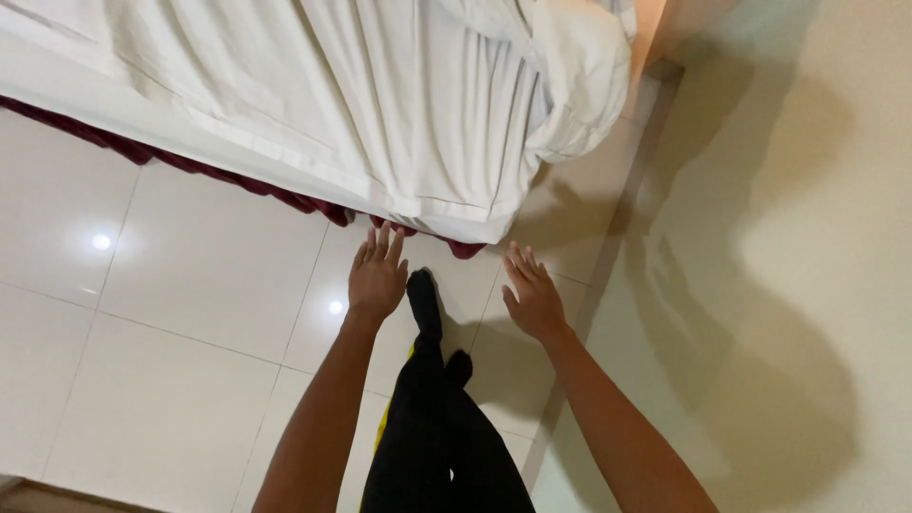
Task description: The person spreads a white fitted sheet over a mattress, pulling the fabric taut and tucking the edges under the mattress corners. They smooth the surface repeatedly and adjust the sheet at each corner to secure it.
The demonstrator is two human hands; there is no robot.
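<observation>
A bed with a white sheet and duvet fills the top of the head view, its corner hanging down near the middle. My left hand reaches forward with fingers spread, its fingertips just below the sheet's hem. My right hand is also open and held out, slightly lower and to the right, below the corner of the bedding. Neither hand holds anything. My legs in black trousers and black socks stand between the two arms.
A dark red bed skirt shows under the sheet's edge. Glossy white floor tiles spread to the left. A cream wall rises on the right, close to the bed's corner.
</observation>
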